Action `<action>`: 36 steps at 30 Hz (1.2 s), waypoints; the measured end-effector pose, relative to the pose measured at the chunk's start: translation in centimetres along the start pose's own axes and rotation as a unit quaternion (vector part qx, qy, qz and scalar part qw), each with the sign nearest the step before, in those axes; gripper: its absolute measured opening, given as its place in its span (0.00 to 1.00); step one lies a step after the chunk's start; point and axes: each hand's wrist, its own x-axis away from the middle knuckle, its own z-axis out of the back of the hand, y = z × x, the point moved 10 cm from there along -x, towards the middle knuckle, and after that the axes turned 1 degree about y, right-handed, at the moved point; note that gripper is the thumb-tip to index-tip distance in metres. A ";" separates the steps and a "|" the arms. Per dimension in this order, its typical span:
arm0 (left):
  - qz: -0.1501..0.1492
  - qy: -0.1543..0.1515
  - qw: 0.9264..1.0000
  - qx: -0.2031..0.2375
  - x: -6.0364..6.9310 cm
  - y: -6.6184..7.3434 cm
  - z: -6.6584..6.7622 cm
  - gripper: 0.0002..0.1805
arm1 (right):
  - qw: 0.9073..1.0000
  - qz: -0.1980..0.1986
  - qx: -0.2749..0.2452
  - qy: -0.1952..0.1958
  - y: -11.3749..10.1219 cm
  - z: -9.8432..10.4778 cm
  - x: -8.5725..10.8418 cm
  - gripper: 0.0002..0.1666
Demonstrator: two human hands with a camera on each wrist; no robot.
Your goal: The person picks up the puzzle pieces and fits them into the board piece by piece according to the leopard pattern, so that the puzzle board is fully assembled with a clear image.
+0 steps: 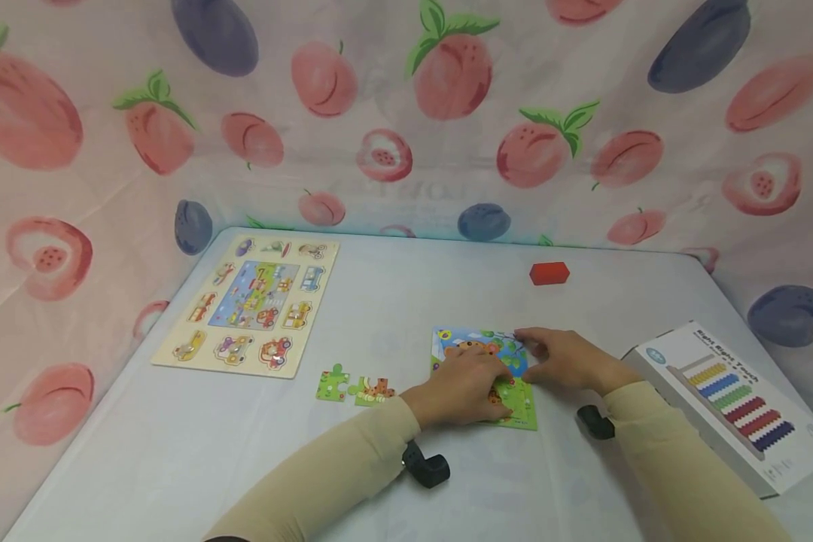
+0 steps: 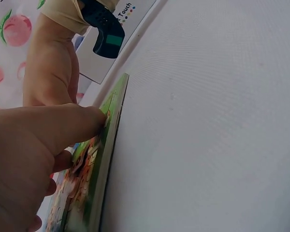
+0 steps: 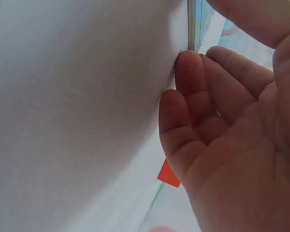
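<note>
A jigsaw puzzle board point(image 1: 525, 410) with a cartoon bear on green and blue lies in front of me. My left hand point(image 1: 462, 385) rests across it from the left, thumb and fingertips touching the pieces; its palm hides the middle of the picture. In the left wrist view the thumb point(image 2: 87, 121) presses on the green surface near the board's edge. My right hand point(image 1: 572, 361) is at the right side, fingers gently bent against the upper right corner and the thumb by the right edge. Left of the board lie two loose puzzle pieces, one green point(image 1: 333, 382) and one patterned point(image 1: 375, 391).
A wooden vehicle puzzle point(image 1: 257, 301) lies at the back left. A red block point(image 1: 549, 273) is behind the right hand. The white box point(image 1: 738, 406) with coloured strips pictured on it stands at the right, beside the right forearm. A fruit-print cloth point(image 1: 379, 83) hangs behind the table.
</note>
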 end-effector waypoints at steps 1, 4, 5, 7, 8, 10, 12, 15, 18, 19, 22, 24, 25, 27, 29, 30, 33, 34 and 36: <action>-0.001 0.001 1.000 0.000 0.0 0.0 0.0 0.25 | 1.000 0.001 -0.001 0.000 0.0 0.0 0.0 0.44; -0.003 0.002 1.000 0.004 0.1 0.0 -0.1 0.26 | 1.000 0.001 -0.002 0.001 -0.1 0.0 0.1 0.44; -0.003 0.001 1.000 0.008 0.1 0.0 -0.1 0.27 | 1.000 0.000 -0.003 0.001 -0.1 0.0 0.1 0.44; -0.005 0.000 1.000 0.016 0.3 -0.1 0.0 0.28 | 1.000 -0.001 -0.004 0.001 -0.1 0.0 0.1 0.44; -0.004 0.000 1.000 0.022 0.4 -0.2 0.1 0.28 | 1.000 0.000 -0.002 0.001 -0.1 0.0 0.1 0.44; -0.003 -0.002 1.000 0.030 0.5 -0.4 0.2 0.28 | 1.000 0.002 -0.001 0.002 -0.1 0.0 0.2 0.44; -0.003 -0.003 0.999 0.034 0.6 -0.5 0.4 0.26 | 1.000 0.004 0.001 0.004 -0.2 0.0 0.2 0.43; -0.004 -0.008 0.999 0.042 0.6 -0.7 0.3 0.24 | 1.000 0.003 -0.001 0.005 -0.1 0.1 0.3 0.43; -0.008 -0.012 0.999 0.048 0.5 -0.7 0.1 0.22 | 1.000 0.002 -0.002 0.005 -0.1 0.0 0.2 0.44; -0.008 -0.013 0.999 0.051 0.5 -0.7 0.0 0.22 | 1.000 0.002 -0.003 0.004 -0.1 0.0 0.2 0.44; -0.009 -0.015 0.998 0.054 0.4 -0.7 -0.2 0.21 | 1.000 0.002 -0.005 0.004 0.0 -0.1 0.1 0.43; -0.010 -0.016 0.998 0.055 0.4 -0.7 -0.2 0.20 | 1.000 0.001 -0.006 0.004 0.0 -0.1 0.2 0.43; -0.012 -0.017 0.998 0.057 0.4 -0.7 -0.3 0.20 | 1.000 0.002 -0.006 0.004 0.0 -0.1 0.2 0.43; -0.017 -0.019 0.998 0.061 0.4 -0.7 -0.4 0.20 | 1.000 0.002 -0.005 0.004 -0.1 -0.1 0.2 0.44; -0.024 -0.024 0.997 0.065 0.4 -0.8 -0.4 0.20 | 1.000 0.001 -0.004 0.004 -0.1 0.0 0.2 0.44; -0.028 -0.027 0.997 0.064 0.4 -0.9 -0.5 0.20 | 1.000 0.001 -0.003 0.003 -0.1 0.0 0.2 0.44; -0.037 -0.041 0.996 0.063 0.4 -1.0 -0.5 0.21 | 1.000 -0.001 -0.001 0.000 -0.1 0.0 0.1 0.44; -0.039 -0.046 0.996 0.062 0.3 -1.0 -0.5 0.22 | 1.000 -0.001 -0.001 -0.001 -0.1 0.0 0.1 0.44; -0.042 -0.054 0.996 0.061 0.3 -1.0 -0.5 0.23 | 1.000 0.000 0.000 -0.002 -0.1 0.0 0.1 0.43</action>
